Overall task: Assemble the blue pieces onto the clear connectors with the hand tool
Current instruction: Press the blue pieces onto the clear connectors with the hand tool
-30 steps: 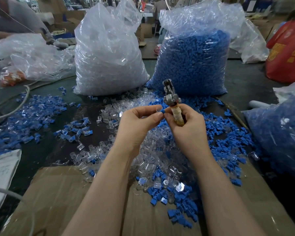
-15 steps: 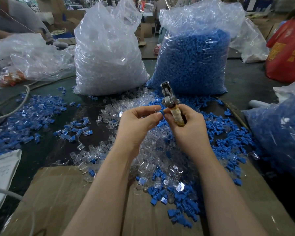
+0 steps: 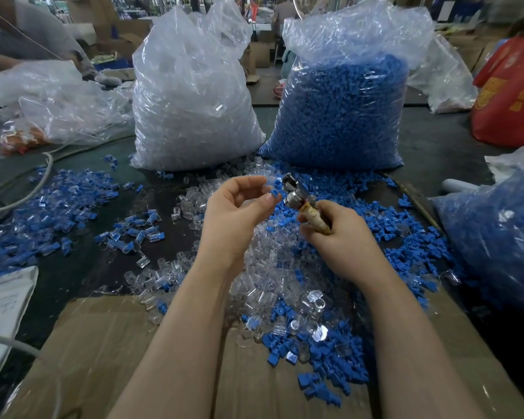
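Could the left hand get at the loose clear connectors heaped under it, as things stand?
Probably, but not freely: the left hand hovers right above the clear connectors with nothing between, yet its fingertips already pinch a blue piece, so it would need to release that first.

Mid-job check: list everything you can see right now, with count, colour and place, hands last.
bag of clear connectors: one, clear, far centre-left.
bag of blue pieces: one, blue in clear plastic, far centre-right.
loose clear connectors: many, clear, heaped under the hands.
loose blue pieces: many, blue, spread near and right.
assembled pieces: many, blue and clear, left.
cardboard: brown, nearest edge.
second blue bag: one, right edge.
red bag: one, far right.
cables: pale, left.
hand tool: one, metal head, tan handle, in the right hand.
left hand: fingers pinch a blue piece beside the tool head.
right hand: grips the tool handle.
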A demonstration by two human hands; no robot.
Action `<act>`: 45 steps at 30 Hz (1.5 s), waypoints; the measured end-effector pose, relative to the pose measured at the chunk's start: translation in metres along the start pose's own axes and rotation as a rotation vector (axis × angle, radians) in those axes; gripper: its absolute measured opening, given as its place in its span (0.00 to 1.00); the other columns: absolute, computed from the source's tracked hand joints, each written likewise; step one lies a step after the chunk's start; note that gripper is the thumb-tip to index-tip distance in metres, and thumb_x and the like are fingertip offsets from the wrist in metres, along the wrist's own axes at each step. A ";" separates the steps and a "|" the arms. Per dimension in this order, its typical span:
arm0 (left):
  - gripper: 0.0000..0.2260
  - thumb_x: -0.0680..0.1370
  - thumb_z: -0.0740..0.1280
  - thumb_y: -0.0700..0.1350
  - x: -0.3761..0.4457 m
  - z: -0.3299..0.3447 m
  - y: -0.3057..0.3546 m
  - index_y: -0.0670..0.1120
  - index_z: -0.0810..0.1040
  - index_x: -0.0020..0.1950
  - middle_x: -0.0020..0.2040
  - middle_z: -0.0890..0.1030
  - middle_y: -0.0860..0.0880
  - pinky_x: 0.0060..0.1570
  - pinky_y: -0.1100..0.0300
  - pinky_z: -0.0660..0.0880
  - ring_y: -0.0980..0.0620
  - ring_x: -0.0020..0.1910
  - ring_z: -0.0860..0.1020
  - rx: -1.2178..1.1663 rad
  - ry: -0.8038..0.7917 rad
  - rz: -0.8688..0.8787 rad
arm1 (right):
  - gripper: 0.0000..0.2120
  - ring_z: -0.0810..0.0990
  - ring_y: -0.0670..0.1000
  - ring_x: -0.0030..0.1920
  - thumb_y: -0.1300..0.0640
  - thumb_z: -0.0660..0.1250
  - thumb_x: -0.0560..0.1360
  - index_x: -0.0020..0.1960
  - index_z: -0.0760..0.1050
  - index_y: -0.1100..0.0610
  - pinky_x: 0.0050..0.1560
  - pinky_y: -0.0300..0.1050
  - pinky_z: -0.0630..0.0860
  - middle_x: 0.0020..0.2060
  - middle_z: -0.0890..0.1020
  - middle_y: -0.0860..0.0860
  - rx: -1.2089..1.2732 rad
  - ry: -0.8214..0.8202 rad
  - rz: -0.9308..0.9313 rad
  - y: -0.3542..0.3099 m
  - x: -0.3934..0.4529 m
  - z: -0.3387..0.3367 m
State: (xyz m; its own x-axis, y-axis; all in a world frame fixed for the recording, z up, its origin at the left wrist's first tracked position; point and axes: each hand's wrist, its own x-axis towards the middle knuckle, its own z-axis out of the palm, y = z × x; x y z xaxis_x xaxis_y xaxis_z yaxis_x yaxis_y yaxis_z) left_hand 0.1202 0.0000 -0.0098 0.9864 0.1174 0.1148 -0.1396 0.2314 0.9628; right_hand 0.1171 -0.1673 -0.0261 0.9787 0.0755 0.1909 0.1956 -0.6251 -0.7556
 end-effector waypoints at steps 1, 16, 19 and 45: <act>0.10 0.73 0.72 0.32 0.000 0.000 0.000 0.44 0.79 0.51 0.44 0.83 0.47 0.54 0.55 0.80 0.53 0.45 0.81 0.013 -0.002 0.009 | 0.03 0.80 0.55 0.43 0.56 0.67 0.76 0.49 0.77 0.53 0.46 0.58 0.78 0.42 0.83 0.51 -0.016 -0.014 0.007 0.000 0.000 0.000; 0.11 0.73 0.73 0.33 -0.001 -0.003 0.000 0.44 0.80 0.51 0.45 0.84 0.48 0.51 0.56 0.81 0.53 0.44 0.82 0.096 -0.008 0.050 | 0.04 0.77 0.53 0.41 0.59 0.65 0.75 0.47 0.75 0.51 0.44 0.55 0.77 0.40 0.81 0.50 -0.114 -0.050 -0.025 -0.003 -0.002 0.003; 0.11 0.73 0.73 0.32 -0.001 -0.002 0.000 0.44 0.80 0.51 0.44 0.84 0.48 0.52 0.55 0.81 0.53 0.44 0.82 0.094 -0.016 0.038 | 0.08 0.75 0.54 0.36 0.63 0.63 0.72 0.45 0.75 0.51 0.39 0.55 0.76 0.35 0.79 0.50 -0.118 -0.037 -0.010 -0.004 -0.003 0.003; 0.07 0.81 0.64 0.41 0.017 -0.057 0.010 0.41 0.78 0.44 0.32 0.82 0.48 0.42 0.61 0.82 0.56 0.31 0.82 -0.830 0.375 -0.252 | 0.01 0.72 0.50 0.33 0.54 0.62 0.75 0.45 0.70 0.49 0.30 0.46 0.64 0.33 0.76 0.48 -0.322 0.241 0.160 0.016 0.003 0.000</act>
State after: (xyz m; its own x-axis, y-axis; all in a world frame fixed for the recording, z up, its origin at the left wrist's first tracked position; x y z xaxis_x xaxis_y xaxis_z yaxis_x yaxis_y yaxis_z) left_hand 0.1307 0.0598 -0.0119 0.9240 0.2399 -0.2978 -0.0857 0.8888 0.4501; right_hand 0.1227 -0.1773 -0.0372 0.9452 -0.2018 0.2565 -0.0246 -0.8278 -0.5605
